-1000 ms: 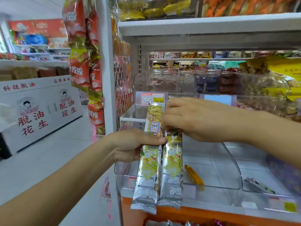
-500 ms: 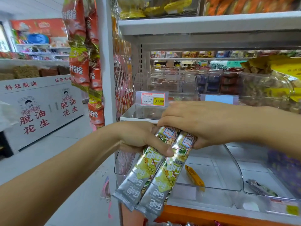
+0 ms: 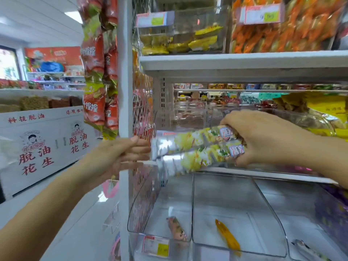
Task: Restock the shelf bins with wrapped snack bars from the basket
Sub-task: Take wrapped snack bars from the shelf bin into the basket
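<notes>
While right hand [image 3: 267,140] clamps two snack bars [image 3: 195,149] by their 3 o'clock ends above bins [image 3: 143,200] at 6 o'clock, left hand [image 3: 116,157], fingers straight, touches the 9 o'clock tips. Risk: one-ended pinch; bars may splay and drop outside.

Orange packets [image 3: 93,108] hang beside a white post [image 3: 124,72].

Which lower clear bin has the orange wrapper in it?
The middle bin: one orange wrapper lies in it. The left bin holds a pinkish packet, the right bin a silvery packet.
</notes>
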The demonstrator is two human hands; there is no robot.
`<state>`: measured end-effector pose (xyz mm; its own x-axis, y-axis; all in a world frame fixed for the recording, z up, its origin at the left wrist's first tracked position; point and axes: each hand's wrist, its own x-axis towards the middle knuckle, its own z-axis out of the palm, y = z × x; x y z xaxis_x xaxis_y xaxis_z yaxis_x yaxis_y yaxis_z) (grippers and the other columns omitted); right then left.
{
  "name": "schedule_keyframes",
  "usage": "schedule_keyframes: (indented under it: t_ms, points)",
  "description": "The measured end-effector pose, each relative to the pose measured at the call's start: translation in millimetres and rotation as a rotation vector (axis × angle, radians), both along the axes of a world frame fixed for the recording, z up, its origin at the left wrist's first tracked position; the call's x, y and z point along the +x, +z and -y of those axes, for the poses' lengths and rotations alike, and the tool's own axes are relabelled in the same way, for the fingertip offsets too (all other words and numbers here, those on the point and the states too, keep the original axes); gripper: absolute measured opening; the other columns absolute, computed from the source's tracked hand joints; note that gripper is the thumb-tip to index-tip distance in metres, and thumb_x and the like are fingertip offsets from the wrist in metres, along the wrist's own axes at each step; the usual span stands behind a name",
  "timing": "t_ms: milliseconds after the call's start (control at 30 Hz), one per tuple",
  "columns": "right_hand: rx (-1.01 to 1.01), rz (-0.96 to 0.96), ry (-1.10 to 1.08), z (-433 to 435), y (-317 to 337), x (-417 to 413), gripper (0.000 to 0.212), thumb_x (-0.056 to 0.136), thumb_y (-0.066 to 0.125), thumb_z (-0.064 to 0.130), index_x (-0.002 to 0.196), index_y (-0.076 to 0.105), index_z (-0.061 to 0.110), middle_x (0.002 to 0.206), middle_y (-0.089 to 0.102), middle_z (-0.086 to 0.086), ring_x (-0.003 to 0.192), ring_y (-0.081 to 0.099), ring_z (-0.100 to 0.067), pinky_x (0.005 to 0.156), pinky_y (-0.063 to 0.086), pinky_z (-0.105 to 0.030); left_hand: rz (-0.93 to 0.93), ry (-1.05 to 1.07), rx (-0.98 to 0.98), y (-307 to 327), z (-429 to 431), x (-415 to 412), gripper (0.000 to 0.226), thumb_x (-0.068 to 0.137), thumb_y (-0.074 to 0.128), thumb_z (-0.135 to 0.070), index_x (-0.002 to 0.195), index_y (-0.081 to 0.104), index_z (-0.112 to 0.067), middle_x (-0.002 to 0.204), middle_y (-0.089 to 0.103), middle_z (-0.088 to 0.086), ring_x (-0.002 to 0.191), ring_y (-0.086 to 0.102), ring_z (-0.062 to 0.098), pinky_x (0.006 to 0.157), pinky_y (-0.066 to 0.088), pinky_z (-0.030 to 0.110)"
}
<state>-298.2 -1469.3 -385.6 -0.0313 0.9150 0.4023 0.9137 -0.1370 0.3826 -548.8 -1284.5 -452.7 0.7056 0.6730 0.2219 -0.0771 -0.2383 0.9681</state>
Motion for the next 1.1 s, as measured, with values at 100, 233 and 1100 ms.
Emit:
schedule_keyframes:
  t_ms: [100, 233, 1100]
  points:
    - [0.025, -0.145, -0.149, -10, 23, 2, 0.061, 0.063, 0.077, 0.052, 0.106, 0.046, 0.024, 0.096, 0.053, 0.007, 0.08, 0.049, -0.014, 0.068, 0.043, -0.033, -0.091, 0.385, 0.388, 4, -15, 7, 0.021, 0.085, 0.067, -0.028, 0.1, 0.068, -0.013, 0.097, 0.071, 0.005, 0.09, 0.068, 0.018, 0.081, 0.055, 0.029]
    - [-0.037, -0.275, -0.349, -41, 58, 7, 0.071, 0.058, 0.079, 0.062, 0.103, 0.055, 0.013, 0.1, 0.062, -0.006, 0.084, 0.058, -0.021, 0.074, 0.049, -0.036, -0.263, 0.524, 0.973, -3, -32, 26, 0.033, 0.089, 0.048, -0.021, 0.117, 0.064, -0.017, 0.117, 0.063, -0.004, 0.104, 0.058, 0.011, 0.092, 0.042, 0.021]
    - [-0.69, -0.656, -0.7, -240, 23, 8, 0.072, 0.096, 0.046, 0.05, 0.152, 0.021, 0.013, 0.158, 0.013, -0.019, 0.14, 0.027, -0.037, 0.103, 0.034, -0.039, -0.317, 0.282, 1.218, -9, -73, 67, 0.053, 0.099, 0.044, -0.032, 0.148, 0.026, -0.026, 0.151, 0.024, -0.018, 0.132, 0.035, 0.002, 0.105, 0.025, 0.012]
